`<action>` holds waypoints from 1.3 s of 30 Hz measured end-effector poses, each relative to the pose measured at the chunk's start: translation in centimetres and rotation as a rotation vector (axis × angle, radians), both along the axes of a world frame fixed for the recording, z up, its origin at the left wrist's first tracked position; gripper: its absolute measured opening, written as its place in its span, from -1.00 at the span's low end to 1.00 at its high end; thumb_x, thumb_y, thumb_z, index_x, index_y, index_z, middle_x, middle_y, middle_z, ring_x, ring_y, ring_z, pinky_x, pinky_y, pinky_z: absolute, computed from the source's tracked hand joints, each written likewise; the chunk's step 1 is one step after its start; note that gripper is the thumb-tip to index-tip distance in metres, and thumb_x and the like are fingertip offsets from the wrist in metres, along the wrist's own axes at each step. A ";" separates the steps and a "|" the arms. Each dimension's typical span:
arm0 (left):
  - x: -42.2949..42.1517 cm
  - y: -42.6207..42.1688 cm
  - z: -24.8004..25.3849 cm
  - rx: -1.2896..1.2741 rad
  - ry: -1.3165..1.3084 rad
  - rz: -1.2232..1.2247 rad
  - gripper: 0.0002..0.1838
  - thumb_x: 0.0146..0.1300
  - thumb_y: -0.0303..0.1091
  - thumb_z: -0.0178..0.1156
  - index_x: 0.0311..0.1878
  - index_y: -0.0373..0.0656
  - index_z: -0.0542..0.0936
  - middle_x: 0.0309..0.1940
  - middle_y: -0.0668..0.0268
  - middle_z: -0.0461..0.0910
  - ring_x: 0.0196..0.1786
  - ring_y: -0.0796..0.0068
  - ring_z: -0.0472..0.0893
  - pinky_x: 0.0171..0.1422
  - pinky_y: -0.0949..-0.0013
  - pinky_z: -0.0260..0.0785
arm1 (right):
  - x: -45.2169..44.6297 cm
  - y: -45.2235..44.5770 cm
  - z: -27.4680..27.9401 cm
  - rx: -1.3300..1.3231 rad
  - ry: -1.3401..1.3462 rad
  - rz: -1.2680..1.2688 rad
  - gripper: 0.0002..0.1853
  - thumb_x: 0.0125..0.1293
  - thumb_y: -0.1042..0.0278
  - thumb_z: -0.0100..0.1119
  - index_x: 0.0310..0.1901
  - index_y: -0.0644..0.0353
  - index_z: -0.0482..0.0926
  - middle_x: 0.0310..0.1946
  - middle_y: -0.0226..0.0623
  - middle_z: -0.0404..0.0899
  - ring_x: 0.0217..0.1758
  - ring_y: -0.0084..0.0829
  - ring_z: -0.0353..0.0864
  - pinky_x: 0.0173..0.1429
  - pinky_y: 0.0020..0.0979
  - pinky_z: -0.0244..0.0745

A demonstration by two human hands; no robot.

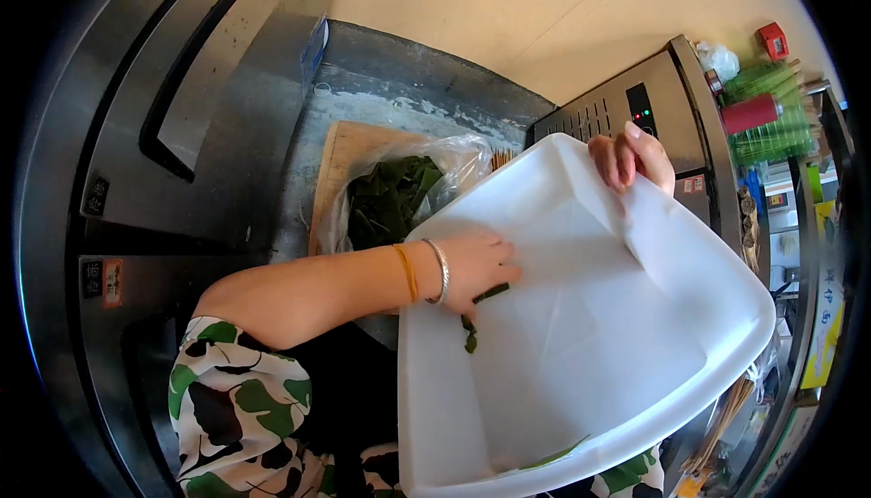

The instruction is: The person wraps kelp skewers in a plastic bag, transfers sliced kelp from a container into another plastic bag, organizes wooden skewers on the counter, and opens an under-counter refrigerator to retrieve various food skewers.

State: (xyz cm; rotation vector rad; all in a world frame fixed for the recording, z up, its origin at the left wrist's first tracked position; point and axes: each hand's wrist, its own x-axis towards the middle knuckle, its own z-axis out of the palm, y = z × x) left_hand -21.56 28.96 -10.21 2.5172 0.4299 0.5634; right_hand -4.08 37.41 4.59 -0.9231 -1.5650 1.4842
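Observation:
A large white plastic tub (581, 317) is tilted in front of me. My right hand (635, 158) grips its far upper rim, fingers curled over the edge. Inside the tub is my left hand (472, 271), with a silver bangle and a yellow band at the wrist. Its fingers are bent round dark green leaf strips (491, 293), whose ends stick out below them. A thin green leaf piece (555, 454) lies near the tub's lower edge. Behind my left wrist, a clear plastic bag holds dark green leaves (392, 199).
The bag rests on a wooden board (349, 149) on a worn grey counter (363, 90). Steel cabinets (209, 135) with dark handles stand at the left. At the right are a steel appliance (671, 99) with small lights, a red spool (751, 113), and bundled sticks (721, 425).

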 end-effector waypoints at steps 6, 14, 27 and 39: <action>-0.5 -1.1 -0.7 -0.393 0.185 0.025 -0.34 -0.10 -0.17 0.34 0.09 -0.12 0.30 -0.11 0.06 0.39 -0.02 0.01 0.43 0.03 0.16 0.32 | 0.3 -0.3 0.3 0.006 -0.011 -0.040 -0.45 0.37 0.14 -0.17 -0.84 0.02 0.21 -0.91 -0.42 0.15 -0.67 -0.53 0.05 -0.35 -0.48 0.06; -1.1 -1.0 -0.6 -0.573 0.230 -0.139 -0.49 -0.03 -0.16 0.25 -0.03 -0.11 0.32 -0.24 0.05 0.47 -0.18 0.06 0.52 -0.11 0.16 0.35 | 2.0 0.3 -0.2 -0.058 0.115 0.057 -0.46 0.40 0.16 -0.26 -0.81 0.01 0.22 -0.91 -0.44 0.15 -0.68 -0.55 0.05 -0.34 -0.48 0.09; -1.9 1.0 -3.1 -0.599 0.293 -0.084 -0.69 -0.06 -0.09 0.23 -0.29 -0.05 0.51 -0.36 0.20 0.57 -0.24 0.17 0.55 -0.15 0.18 0.38 | 1.6 0.3 0.1 -0.077 0.079 -0.050 -0.47 0.40 0.18 -0.26 -0.81 0.00 0.21 -0.90 -0.44 0.17 -0.69 -0.56 0.05 -0.30 -0.49 0.10; -7.0 7.1 -1.1 -0.225 0.390 0.282 -0.96 -0.11 -0.43 0.13 -0.53 -0.03 0.52 -0.45 0.24 0.56 -0.34 0.19 0.55 -0.24 0.21 0.39 | 2.6 1.0 0.9 -0.016 0.119 -0.075 -0.49 0.37 0.17 -0.19 -0.81 0.01 0.18 -0.90 -0.46 0.14 -0.66 -0.56 0.02 -0.31 -0.52 0.07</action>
